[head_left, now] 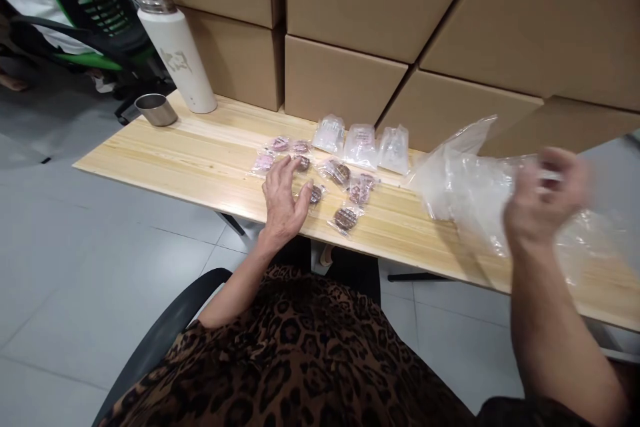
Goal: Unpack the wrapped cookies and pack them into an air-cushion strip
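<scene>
My left hand (283, 198) rests on the wooden table (200, 153), fingers spread, fingertips touching small clear packets (345, 217) that hold dark round pieces. Several such packets lie scattered around it, some pinkish (263, 161). Three bigger clear pouches (360, 144) lie in a row behind them. My right hand (545, 203) is raised and blurred by motion, its fingers closed on a large clear plastic bag (465, 187) that hangs down to the table.
Stacked cardboard boxes (345, 80) stand along the back of the table. A white thermos bottle (173, 40) and a small metal cup (156, 109) sit at the far left corner. A green-and-black office chair (85, 7) stands beyond. Grey tiled floor lies below.
</scene>
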`<state>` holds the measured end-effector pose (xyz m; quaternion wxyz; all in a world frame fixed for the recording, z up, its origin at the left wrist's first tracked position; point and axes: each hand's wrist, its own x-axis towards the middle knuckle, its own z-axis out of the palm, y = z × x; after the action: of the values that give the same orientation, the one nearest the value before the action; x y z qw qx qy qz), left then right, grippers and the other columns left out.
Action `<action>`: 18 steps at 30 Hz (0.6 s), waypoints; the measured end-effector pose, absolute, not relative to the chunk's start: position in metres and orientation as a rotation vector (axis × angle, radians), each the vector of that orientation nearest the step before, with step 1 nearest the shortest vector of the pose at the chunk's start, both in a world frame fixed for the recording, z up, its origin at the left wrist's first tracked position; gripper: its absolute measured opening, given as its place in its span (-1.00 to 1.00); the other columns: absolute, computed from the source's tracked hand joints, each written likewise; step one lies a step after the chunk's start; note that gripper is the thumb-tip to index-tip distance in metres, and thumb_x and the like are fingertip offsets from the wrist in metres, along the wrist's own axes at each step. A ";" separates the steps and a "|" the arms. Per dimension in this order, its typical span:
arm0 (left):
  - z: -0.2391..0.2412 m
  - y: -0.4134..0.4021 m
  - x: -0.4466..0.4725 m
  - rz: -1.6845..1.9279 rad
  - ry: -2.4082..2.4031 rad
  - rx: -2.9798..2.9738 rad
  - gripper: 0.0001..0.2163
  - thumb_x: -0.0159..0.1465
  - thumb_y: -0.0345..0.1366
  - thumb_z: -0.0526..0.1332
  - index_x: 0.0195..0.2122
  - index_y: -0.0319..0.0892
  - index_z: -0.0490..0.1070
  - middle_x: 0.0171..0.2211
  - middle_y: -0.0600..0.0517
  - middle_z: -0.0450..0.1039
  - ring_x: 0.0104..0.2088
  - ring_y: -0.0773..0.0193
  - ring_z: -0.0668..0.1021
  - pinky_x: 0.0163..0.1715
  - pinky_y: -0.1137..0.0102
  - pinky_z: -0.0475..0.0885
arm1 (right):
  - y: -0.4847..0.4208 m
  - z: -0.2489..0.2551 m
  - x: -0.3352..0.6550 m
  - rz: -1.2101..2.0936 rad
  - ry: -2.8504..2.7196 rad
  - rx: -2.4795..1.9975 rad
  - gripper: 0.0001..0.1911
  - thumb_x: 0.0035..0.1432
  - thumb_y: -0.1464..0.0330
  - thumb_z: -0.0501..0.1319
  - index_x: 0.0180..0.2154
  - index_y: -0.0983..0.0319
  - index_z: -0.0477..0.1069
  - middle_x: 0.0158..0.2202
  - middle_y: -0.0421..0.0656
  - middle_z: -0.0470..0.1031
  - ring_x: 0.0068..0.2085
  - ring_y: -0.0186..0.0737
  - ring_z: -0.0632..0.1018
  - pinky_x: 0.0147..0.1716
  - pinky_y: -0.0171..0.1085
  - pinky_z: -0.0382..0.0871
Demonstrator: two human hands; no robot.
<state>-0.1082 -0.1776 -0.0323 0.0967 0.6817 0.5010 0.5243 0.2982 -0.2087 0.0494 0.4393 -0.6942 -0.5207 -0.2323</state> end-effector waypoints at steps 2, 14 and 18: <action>-0.039 -0.177 -0.107 1.548 1.488 2.076 -0.56 0.46 -0.03 0.19 0.29 -0.09 0.40 0.30 -0.19 0.45 0.37 -0.04 0.44 0.41 -0.09 0.30 | -0.176 0.039 0.268 -0.256 -1.442 -1.757 -0.42 0.24 -0.02 0.10 0.12 0.19 0.46 0.08 0.15 0.57 -0.01 0.10 0.61 -0.11 0.05 0.51; -0.049 -0.179 -0.108 1.573 1.411 2.091 -0.63 0.49 -0.07 0.17 0.25 -0.07 0.42 0.28 -0.16 0.46 0.34 -0.01 0.47 0.40 -0.07 0.34 | -0.073 0.047 0.194 0.097 -1.528 -2.449 -0.85 0.19 0.29 0.31 -0.26 0.24 0.52 -0.17 0.17 0.61 0.05 0.31 0.62 0.03 0.07 0.47; -0.049 -0.180 -0.109 1.611 1.369 2.041 -0.63 0.46 -0.09 0.20 0.22 -0.11 0.46 0.26 -0.19 0.49 0.33 -0.01 0.48 0.41 -0.06 0.33 | -0.080 0.063 0.200 0.063 -1.491 -2.358 -0.82 0.10 0.45 0.33 -0.50 0.19 0.41 -0.39 0.06 0.55 -0.06 0.18 0.62 -0.05 -0.01 0.42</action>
<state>-0.1090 -0.1796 -0.0487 0.1013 0.6910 0.4636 0.5453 0.2004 -0.0801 0.0630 0.1744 -0.8320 -0.5261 0.0224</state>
